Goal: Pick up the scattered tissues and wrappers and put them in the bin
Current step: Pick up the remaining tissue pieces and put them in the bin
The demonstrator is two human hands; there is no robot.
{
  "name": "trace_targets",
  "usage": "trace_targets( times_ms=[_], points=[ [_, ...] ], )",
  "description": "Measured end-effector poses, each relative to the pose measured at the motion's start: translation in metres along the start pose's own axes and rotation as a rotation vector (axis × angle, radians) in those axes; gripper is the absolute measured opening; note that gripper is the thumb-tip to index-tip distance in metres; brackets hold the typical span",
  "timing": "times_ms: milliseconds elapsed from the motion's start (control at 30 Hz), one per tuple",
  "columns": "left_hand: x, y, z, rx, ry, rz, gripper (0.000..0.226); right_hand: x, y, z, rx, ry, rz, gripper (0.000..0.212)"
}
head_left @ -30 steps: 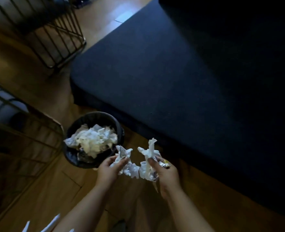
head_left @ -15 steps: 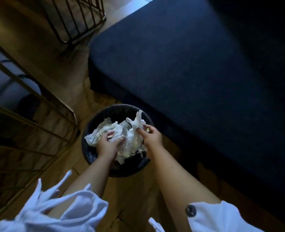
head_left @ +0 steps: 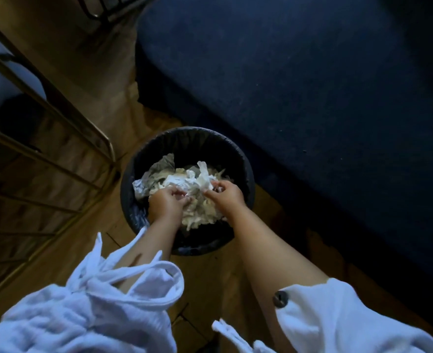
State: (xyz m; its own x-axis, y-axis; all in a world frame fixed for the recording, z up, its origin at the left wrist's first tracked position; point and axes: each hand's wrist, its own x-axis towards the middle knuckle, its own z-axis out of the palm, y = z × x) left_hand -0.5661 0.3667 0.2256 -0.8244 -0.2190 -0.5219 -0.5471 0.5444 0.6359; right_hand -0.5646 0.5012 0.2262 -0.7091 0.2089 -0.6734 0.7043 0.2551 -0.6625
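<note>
Our left hand point(head_left: 165, 203) and right hand point(head_left: 225, 196) were down in the black bin point(head_left: 187, 138), on the heaped tissues point(head_left: 179, 180).

Nearest us, our white sleeves point(head_left: 83, 314) left the forearms bare, a dark button point(head_left: 279, 298) on the right one, above the wooden floor point(head_left: 210, 281). The left hand had its fingers curled round a wad of crumpled tissues. The right hand laid bent fingertips against a white strip of them, and we could not tell whether it gripped or only touched. The tissues lay inside the round bin, which stood on the floor just beside a dark blue mattress point(head_left: 312, 85), with a metal rack point(head_left: 57, 123) off to the left.
</note>
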Motion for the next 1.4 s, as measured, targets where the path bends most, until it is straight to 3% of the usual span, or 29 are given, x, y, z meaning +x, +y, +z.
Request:
trace_targets(
  times_ms=[167,367,533,767,933,1233,1400],
  points=[
    [-0.027,0.026,-0.015,0.126,0.084,0.196,0.044,-0.031,-0.028,-0.035,0.161,-0.044,-0.021,0.056],
    [-0.081,0.059,-0.016,0.078,0.086,0.304,0.040,-0.091,-0.043,-0.092,0.411,-0.011,-0.085,0.046],
    [-0.156,0.077,0.024,0.058,-0.035,0.407,0.035,-0.151,0.000,-0.146,0.475,0.076,-0.133,0.035],
    [-0.294,0.087,0.128,0.041,-0.415,0.472,0.023,-0.242,0.146,-0.238,0.463,0.294,-0.120,0.026],
    [-0.419,0.094,0.228,0.098,-0.710,0.523,0.011,-0.332,0.288,-0.314,0.529,0.470,-0.008,0.021],
    [-0.684,0.055,0.396,0.446,-1.114,0.551,0.014,-0.530,0.533,-0.427,0.707,0.803,0.283,0.025],
    [-0.776,0.034,0.452,0.783,-1.244,0.577,0.016,-0.618,0.632,-0.456,0.830,0.881,0.429,0.024]
  ],
)
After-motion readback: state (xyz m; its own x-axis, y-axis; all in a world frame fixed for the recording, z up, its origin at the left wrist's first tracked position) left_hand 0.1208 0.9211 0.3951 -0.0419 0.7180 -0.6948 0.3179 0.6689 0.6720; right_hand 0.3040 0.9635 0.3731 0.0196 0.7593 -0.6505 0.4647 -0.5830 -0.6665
